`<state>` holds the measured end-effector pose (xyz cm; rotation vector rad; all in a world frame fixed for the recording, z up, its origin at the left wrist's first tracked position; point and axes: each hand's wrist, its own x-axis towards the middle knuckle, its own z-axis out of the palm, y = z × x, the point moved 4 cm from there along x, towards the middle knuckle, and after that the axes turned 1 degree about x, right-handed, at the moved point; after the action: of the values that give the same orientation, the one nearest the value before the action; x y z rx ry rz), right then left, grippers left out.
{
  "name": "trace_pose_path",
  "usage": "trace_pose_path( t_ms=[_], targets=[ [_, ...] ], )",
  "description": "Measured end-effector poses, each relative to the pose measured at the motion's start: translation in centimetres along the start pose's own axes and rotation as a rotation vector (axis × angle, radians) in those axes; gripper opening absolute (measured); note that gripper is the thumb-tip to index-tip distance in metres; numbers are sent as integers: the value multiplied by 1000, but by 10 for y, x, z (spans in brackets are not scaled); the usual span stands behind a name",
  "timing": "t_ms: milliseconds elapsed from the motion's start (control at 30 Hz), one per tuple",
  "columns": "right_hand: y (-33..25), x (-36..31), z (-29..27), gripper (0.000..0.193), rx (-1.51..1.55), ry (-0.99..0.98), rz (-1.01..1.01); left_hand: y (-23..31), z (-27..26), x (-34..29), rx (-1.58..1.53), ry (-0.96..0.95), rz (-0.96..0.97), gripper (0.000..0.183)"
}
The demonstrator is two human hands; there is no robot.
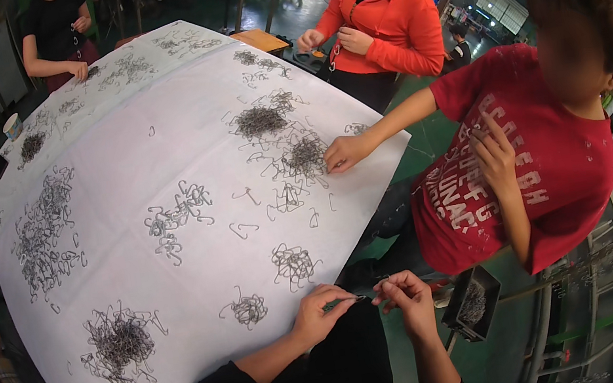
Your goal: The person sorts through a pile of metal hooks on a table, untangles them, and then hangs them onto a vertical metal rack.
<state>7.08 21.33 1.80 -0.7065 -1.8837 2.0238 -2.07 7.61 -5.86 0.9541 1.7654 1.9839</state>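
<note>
Over my lap, just off the near table edge, my left hand [321, 316] pinches a small dark metal piece [360, 298] between thumb and fingertips. Close to its right, my right hand [411, 302] is also closed in a pinch, on a thin piece too small to name. The two sets of fingertips are a short gap apart. On the white-covered table [204, 304], the piles nearest my hands are a small heap of bent wire hooks [249, 310] and a looser heap of wire hooks [293, 266].
Larger hook piles [122, 341] lie across the table. A person in a red T-shirt [511, 167] reaches into a pile at the right; a person in an orange jacket [396, 25] and another in black [56, 30] stand farther off. A dark bin [472, 303] holding small pieces is right of my hands.
</note>
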Motion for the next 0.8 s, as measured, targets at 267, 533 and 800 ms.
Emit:
trace_pose_path(
  t_ms=[267, 533, 800],
  targets=[
    [1, 0, 2, 11, 49, -12, 7, -1, 2, -2, -26, 1, 6, 10],
    [2, -1, 4, 10, 43, -39, -25, -2, 1, -4, 4, -28, 16, 10],
    [9, 2, -1, 10, 11, 19, 34, -14, 2, -8, 21, 38, -17, 9]
  ],
)
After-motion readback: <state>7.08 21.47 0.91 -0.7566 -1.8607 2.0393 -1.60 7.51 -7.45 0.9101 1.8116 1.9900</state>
